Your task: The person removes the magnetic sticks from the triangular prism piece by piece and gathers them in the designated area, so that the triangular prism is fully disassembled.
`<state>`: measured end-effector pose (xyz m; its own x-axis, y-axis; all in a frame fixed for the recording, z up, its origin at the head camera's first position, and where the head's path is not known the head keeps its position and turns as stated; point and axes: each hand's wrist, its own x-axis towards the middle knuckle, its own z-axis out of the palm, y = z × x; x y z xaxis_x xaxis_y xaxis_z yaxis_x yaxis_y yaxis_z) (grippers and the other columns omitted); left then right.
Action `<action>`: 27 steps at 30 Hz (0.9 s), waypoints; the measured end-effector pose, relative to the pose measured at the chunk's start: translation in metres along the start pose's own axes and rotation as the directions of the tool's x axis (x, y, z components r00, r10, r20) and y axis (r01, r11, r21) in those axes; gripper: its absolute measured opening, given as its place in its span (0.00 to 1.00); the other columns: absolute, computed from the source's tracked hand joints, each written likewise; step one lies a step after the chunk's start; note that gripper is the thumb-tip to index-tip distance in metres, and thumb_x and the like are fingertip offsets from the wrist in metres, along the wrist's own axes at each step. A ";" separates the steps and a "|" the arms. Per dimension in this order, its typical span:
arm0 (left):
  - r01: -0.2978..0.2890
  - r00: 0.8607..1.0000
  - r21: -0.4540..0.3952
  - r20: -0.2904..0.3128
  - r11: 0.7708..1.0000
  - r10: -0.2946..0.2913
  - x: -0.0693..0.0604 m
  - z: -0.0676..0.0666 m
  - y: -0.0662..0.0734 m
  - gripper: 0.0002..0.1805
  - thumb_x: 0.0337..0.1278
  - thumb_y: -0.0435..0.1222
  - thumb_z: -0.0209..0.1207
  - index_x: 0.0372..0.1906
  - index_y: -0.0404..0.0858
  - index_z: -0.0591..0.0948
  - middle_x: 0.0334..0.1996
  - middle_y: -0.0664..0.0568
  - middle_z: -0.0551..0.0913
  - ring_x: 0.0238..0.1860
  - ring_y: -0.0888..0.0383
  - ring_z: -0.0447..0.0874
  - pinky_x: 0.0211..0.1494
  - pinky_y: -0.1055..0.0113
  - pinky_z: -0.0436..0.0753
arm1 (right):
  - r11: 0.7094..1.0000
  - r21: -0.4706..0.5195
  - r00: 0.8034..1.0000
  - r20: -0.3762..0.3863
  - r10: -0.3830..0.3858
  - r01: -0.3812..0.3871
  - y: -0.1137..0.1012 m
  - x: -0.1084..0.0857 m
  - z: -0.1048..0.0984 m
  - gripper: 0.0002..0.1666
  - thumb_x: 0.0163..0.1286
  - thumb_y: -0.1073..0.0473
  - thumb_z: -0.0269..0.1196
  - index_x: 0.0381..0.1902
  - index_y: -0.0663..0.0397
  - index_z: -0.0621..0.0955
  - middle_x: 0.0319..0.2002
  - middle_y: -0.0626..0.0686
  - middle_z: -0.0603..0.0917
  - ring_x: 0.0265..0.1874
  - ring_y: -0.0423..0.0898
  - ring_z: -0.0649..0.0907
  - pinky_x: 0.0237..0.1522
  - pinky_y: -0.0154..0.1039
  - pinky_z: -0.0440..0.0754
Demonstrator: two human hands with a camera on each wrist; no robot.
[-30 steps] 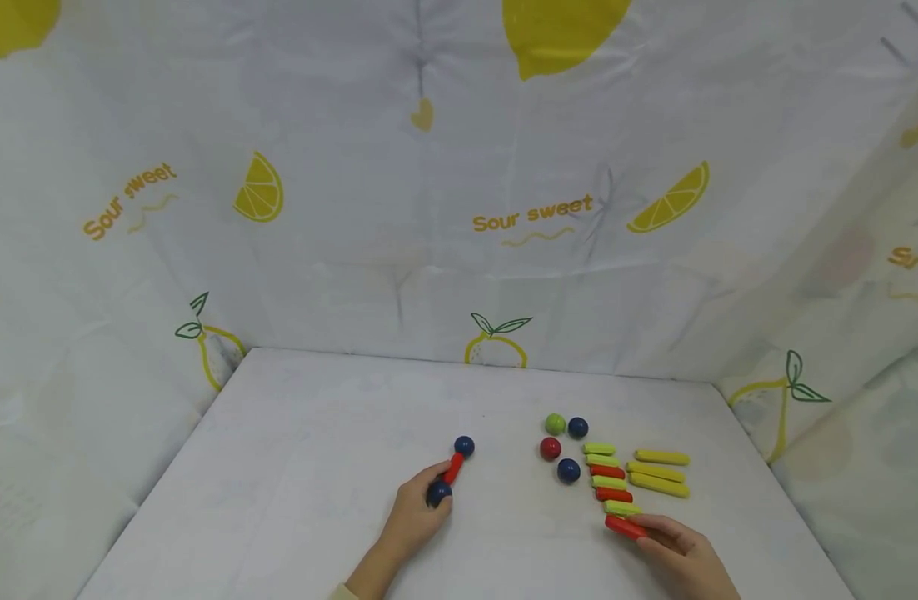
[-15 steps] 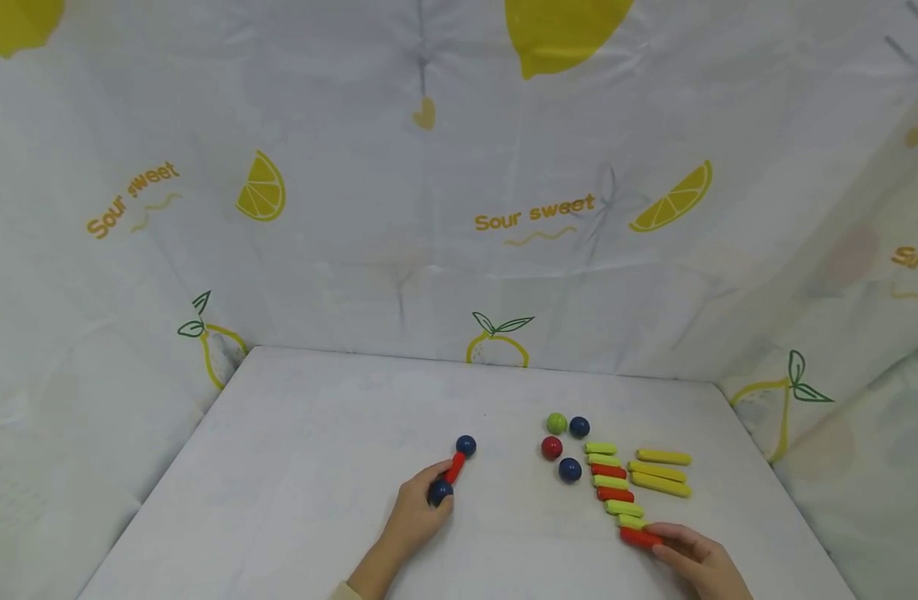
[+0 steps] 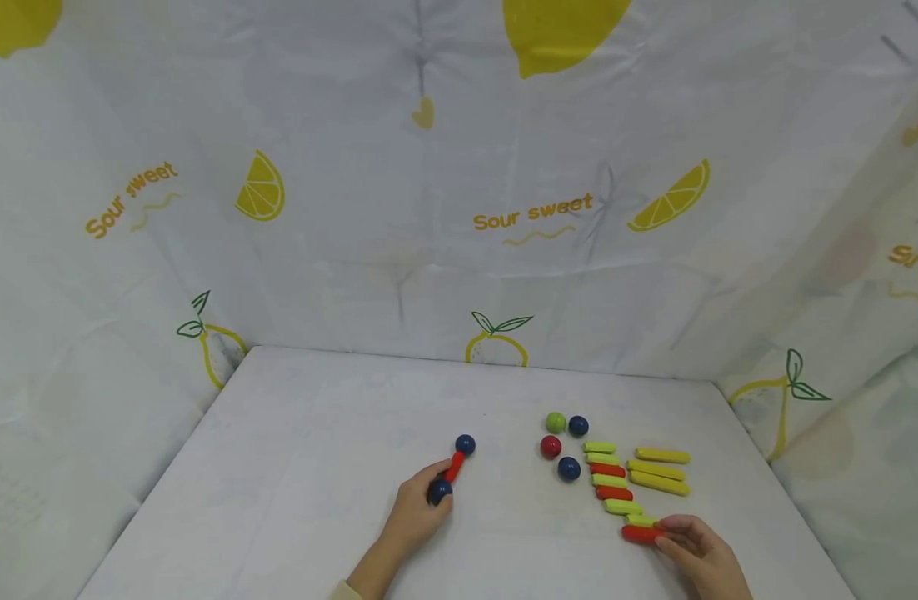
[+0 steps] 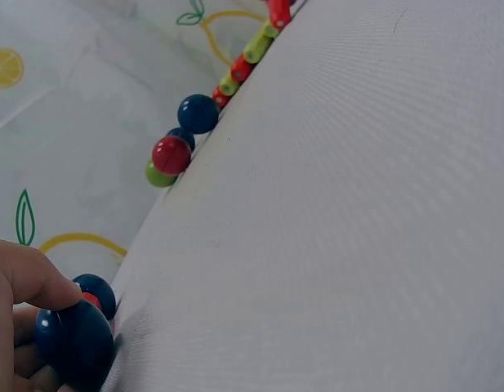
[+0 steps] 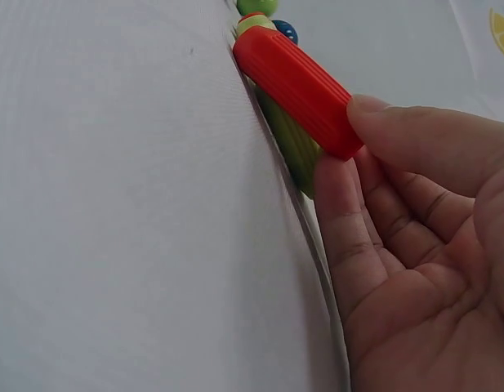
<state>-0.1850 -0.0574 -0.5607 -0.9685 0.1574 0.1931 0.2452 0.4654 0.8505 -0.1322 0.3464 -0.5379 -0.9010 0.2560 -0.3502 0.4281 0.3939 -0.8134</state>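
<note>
My left hand [image 3: 416, 506] grips a dark blue ball [image 4: 76, 339] between thumb and fingers. From that ball a short red rod [image 3: 454, 467] runs to a second blue ball [image 3: 465, 444], so the three form one joined piece. On the right, my right hand [image 3: 702, 554] pinches a red ridged rod [image 5: 296, 86] by one end, between thumb and finger. Close alongside it lies a light green rod [image 3: 641, 521]; whether they touch I cannot tell. Beyond, green and red rods [image 3: 614, 493] lie side by side in a slanting row.
Left of the row sit a green ball [image 3: 556, 422], a red ball [image 3: 551, 447] and two blue balls [image 3: 568, 468]. Longer yellow rods [image 3: 657, 482] lie to its right. The white table [image 3: 301, 467] meets a lemon-print cloth [image 3: 354, 275] at the back.
My right hand has shifted slightly right and nearer with the red rod, and the light green rod beside it has slid right. My left hand keeps its place.
</note>
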 end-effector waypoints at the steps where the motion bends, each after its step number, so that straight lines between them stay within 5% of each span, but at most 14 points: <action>1: -0.002 1.000 0.001 -0.001 1.000 0.002 0.000 0.000 0.000 0.27 0.48 0.31 0.59 0.59 0.36 0.75 0.57 0.44 0.79 0.60 0.46 0.76 0.63 0.49 0.74 | 1.000 0.000 1.000 -0.002 0.000 0.000 0.000 0.000 0.000 0.44 0.54 0.38 0.67 0.54 0.67 0.69 0.47 0.57 0.82 0.43 0.46 0.81 0.43 0.35 0.85; 27: 0.038 0.999 0.007 0.016 0.999 -0.038 0.001 -0.001 0.000 0.28 0.49 0.33 0.59 0.60 0.39 0.75 0.59 0.44 0.78 0.62 0.46 0.74 0.65 0.49 0.73 | 0.999 -0.047 0.996 -0.090 0.001 -0.006 0.005 0.003 -0.001 0.47 0.54 0.39 0.69 0.57 0.68 0.66 0.51 0.67 0.78 0.41 0.45 0.82 0.39 0.36 0.85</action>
<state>-0.1855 -0.0576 -0.5601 -0.9764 0.1534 0.1523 0.2082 0.4771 0.8539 -0.1325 0.3501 -0.5424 -0.8904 0.3352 -0.3080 0.4359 0.4333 -0.7888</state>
